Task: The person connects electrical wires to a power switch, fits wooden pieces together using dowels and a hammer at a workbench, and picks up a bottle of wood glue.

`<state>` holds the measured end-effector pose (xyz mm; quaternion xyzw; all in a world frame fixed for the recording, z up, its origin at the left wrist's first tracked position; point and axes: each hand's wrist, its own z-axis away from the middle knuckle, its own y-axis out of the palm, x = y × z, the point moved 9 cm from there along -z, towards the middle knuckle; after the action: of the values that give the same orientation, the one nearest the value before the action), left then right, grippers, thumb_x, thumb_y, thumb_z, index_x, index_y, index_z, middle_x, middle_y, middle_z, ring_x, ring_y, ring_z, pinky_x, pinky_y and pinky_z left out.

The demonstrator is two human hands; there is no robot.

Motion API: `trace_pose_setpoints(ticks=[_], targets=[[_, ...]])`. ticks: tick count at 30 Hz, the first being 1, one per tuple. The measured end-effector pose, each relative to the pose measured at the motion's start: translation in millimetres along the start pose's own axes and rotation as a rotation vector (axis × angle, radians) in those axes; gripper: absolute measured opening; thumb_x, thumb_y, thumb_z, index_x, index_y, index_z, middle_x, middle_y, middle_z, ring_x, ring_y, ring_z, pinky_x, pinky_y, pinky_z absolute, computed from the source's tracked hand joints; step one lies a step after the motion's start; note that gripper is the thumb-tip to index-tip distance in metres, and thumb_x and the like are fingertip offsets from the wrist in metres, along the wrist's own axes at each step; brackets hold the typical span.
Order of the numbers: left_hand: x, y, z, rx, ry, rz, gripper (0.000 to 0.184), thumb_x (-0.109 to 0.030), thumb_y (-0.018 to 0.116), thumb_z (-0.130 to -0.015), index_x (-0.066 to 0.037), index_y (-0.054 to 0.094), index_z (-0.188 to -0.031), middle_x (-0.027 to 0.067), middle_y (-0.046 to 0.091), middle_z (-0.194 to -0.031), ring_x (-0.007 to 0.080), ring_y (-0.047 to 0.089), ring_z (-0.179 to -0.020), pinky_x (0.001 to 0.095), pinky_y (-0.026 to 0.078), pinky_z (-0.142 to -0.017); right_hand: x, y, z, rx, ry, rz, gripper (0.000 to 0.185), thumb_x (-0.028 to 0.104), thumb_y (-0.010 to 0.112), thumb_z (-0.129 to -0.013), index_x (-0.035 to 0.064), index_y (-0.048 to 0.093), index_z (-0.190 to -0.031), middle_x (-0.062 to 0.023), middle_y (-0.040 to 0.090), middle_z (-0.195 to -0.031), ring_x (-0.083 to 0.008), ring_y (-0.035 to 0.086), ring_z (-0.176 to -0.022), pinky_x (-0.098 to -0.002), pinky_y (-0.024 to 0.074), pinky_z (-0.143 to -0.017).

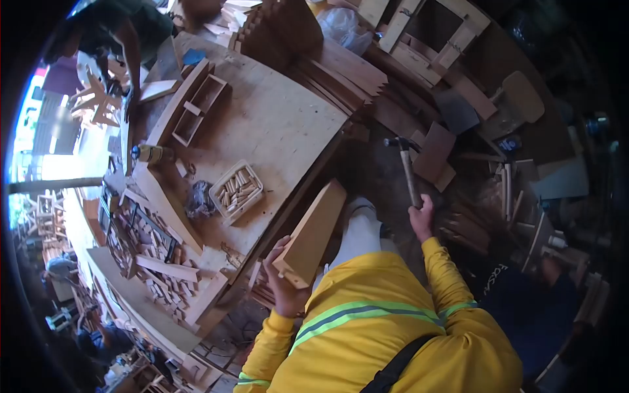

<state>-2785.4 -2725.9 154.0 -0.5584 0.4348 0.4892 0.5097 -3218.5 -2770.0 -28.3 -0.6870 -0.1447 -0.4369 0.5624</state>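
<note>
My left hand [285, 281] is closed round the lower end of a long tapered wooden piece [311, 232], which slants up and right beside the workbench edge. My right hand [422, 215] grips the handle of a hammer [407, 167], its dark head upward, over the floor to the right of the bench. On the workbench [282, 111], near its front edge, a white plastic basket [230, 211] holds many small wooden dowels. A dark crumpled plastic bag [201, 198] lies just left of the basket.
A divided wooden frame [199, 110] and a bottle [152, 154] stand on the bench. Stacked boards [327, 72] line its far side. Wood scraps [157, 281] lie at lower left. A co-worker [131, 46] bends at upper left; another person's dark shirt [524, 308] is at right.
</note>
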Motion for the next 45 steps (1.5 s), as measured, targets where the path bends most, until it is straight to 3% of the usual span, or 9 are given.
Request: trace_pose_setpoints(ticks=[3, 7, 16, 33, 36, 38, 40, 42, 45], targets=[[64.5, 14.9, -3.2, -0.067, 0.026, -0.031, 0.090, 0.005, 0.086, -0.068, -0.010, 0.031, -0.137, 0.0199, 0.040, -0.148, 0.0315, 0.046, -0.136, 0.0417, 0.042, -0.113, -20.1, -18.3, 10.2, 0.027, 0.373, 0.126, 0.040, 0.009, 0.067, -0.078, 0.0024, 0.060, -0.117, -0.0276, 0.068, -0.102, -0.0451, 0.066, -0.102, -0.0438, 0.0527, -0.085], [88.8, 36.0, -20.0, -0.150, 0.019, -0.083, 0.090, 0.010, 0.082, -0.066, -0.012, 0.031, -0.137, 0.0175, 0.039, -0.150, 0.0297, 0.043, -0.138, 0.0418, 0.041, -0.114, -77.6, -3.0, 6.4, -0.044, 0.427, 0.074, 0.039, 0.005, 0.067, -0.076, 0.0007, 0.060, -0.114, -0.0193, 0.067, -0.095, -0.0353, 0.068, -0.087, -0.0403, 0.0533, -0.078], [95.8, 85.8, -66.8, -0.242, -0.116, -0.286, 0.088, 0.012, 0.079, -0.067, -0.012, 0.032, -0.138, 0.0145, 0.040, -0.149, 0.0286, 0.045, -0.135, 0.0405, 0.041, -0.115, -115.9, 19.1, -55.0, 0.174, 0.529, 0.127, 0.045, 0.009, 0.069, -0.077, 0.0022, 0.061, -0.120, -0.0262, 0.069, -0.103, -0.0444, 0.067, -0.097, -0.0463, 0.0543, -0.083], [71.4, 100.8, -108.1, -0.176, -0.267, -0.561, 0.079, 0.007, 0.078, -0.076, -0.011, 0.034, -0.140, 0.0160, 0.041, -0.154, 0.0288, 0.044, -0.138, 0.0412, 0.044, -0.112, -155.9, 35.7, -138.9, 0.316, 0.369, 0.093, 0.049, 0.009, 0.066, -0.076, 0.0020, 0.060, -0.125, -0.0262, 0.069, -0.105, -0.0463, 0.066, -0.099, -0.0468, 0.0544, -0.084], [64.4, 124.0, -128.7, -0.122, -0.198, -0.442, 0.083, 0.001, 0.080, -0.081, -0.011, 0.029, -0.146, 0.0158, 0.043, -0.152, 0.0294, 0.046, -0.138, 0.0383, 0.049, -0.107, -133.4, 28.6, -148.9, 0.321, 0.273, 0.054, 0.048, 0.008, 0.064, -0.076, 0.0020, 0.060, -0.123, -0.0259, 0.069, -0.102, -0.0462, 0.067, -0.099, -0.0471, 0.0543, -0.083], [97.4, 111.2, -112.3, -0.439, -0.390, 0.087, 0.084, -0.002, 0.083, -0.079, -0.010, 0.029, -0.143, 0.0165, 0.046, -0.148, 0.0290, 0.048, -0.136, 0.0384, 0.049, -0.107, -110.7, 19.3, -158.1, 0.328, 0.212, 0.049, 0.045, 0.009, 0.064, -0.074, 0.0009, 0.060, -0.118, -0.0251, 0.067, -0.095, -0.0458, 0.066, -0.093, -0.0461, 0.0537, -0.079], [110.7, 106.9, -115.7, -0.387, -0.421, -0.035, 0.088, -0.004, 0.087, -0.074, -0.009, 0.029, -0.140, 0.0184, 0.047, -0.145, 0.0305, 0.050, -0.134, 0.0417, 0.047, -0.108, -89.8, 19.0, -167.9, 0.387, 0.113, 0.052, 0.043, 0.009, 0.064, -0.074, 0.0003, 0.060, -0.116, -0.0247, 0.066, -0.091, -0.0456, 0.066, -0.090, -0.0457, 0.0533, -0.078], [68.5, 124.7, -145.4, -0.118, -0.094, -0.451, 0.093, -0.005, 0.090, -0.069, -0.009, 0.030, -0.140, 0.0204, 0.048, -0.144, 0.0322, 0.050, -0.134, 0.0447, 0.045, -0.108, -80.4, 32.7, -173.3, 0.546, 0.063, 0.036, 0.049, 0.013, 0.064, -0.074, -0.0039, 0.060, -0.119, -0.0307, 0.066, -0.095, -0.0508, 0.064, -0.093, -0.0500, 0.0535, -0.080], [69.6, 109.0, -152.3, -0.150, -0.015, -0.288, 0.092, -0.005, 0.089, -0.068, -0.012, 0.031, -0.140, 0.0213, 0.050, -0.141, 0.0337, 0.052, -0.132, 0.0452, 0.046, -0.107, -36.5, 34.3, -184.6, 0.615, -0.159, 0.029, 0.044, 0.013, 0.065, -0.073, -0.0043, 0.060, -0.113, -0.0267, 0.063, -0.088, -0.0467, 0.061, -0.084, -0.0474, 0.0521, -0.076]])
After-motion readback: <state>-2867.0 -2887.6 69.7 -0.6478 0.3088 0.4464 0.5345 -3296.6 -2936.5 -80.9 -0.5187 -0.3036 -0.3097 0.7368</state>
